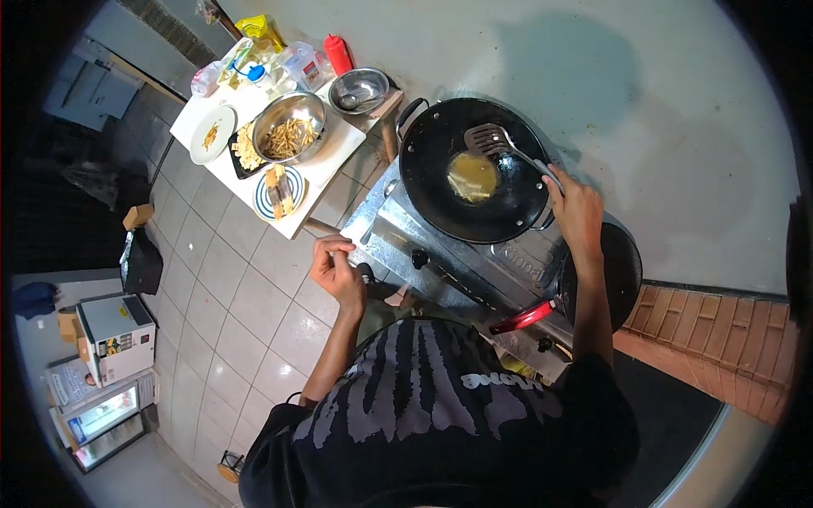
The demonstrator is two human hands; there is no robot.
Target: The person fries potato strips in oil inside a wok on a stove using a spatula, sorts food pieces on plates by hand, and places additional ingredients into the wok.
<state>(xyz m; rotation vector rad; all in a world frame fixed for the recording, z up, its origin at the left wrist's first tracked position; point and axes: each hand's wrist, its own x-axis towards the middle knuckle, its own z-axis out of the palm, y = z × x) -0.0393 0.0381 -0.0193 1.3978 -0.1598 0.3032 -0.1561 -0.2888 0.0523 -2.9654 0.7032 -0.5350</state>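
My right hand (577,207) is closed round the handle of a slotted spatula (487,140), reaching over the rim of a black wok (432,199). The spatula's head is inside the wok, at the upper edge of a small pool of yellowish oil (474,178); whether it touches the metal I cannot tell. The wok sits on a silver gas stove (398,224). My left hand (334,269) hangs in front of the stove's left end with its fingers curled in, and nothing shows in it.
A black pan (622,271) with a red handle (522,318) occupies the stove's right side. On the white table (334,161) are a steel bowl of fried strips (290,127), a striped plate with food (264,199), a white plate (222,118), a smaller bowl (373,83) and a red squeeze bottle (338,55).
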